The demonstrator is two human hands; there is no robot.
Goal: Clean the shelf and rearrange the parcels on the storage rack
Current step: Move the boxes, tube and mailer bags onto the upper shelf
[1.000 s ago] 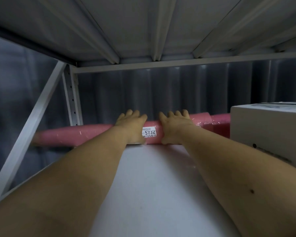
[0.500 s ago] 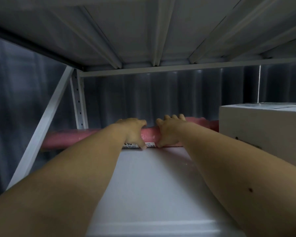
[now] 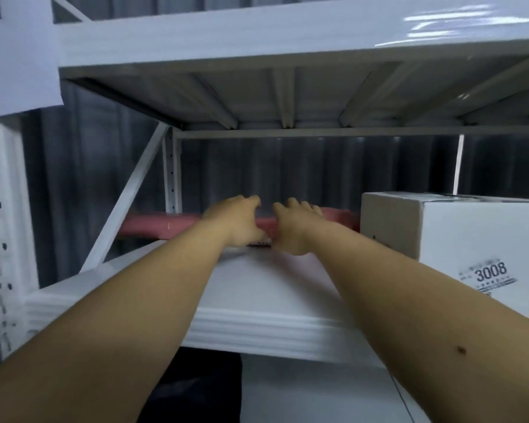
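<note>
At back of white shelf [image 3: 257,288]: both hands [image 3: 268,225] curled over pink roll [image 3: 153,225]; white box [image 3: 458,239] right, corrugated wall [image 3: 272,172] behind.

One view only, from a head-worn wide-angle camera. It stands in front of the storage rack [image 3: 9,239] and faces forward into the bay, level with the white shelf [image 3: 257,288], looking up at the underside of the shelf above [image 3: 257,96] (straight lines bow toward the frame edges). Both forearms run from the bottom corners toward the rear of the bay. No second view shares the scene.
</note>
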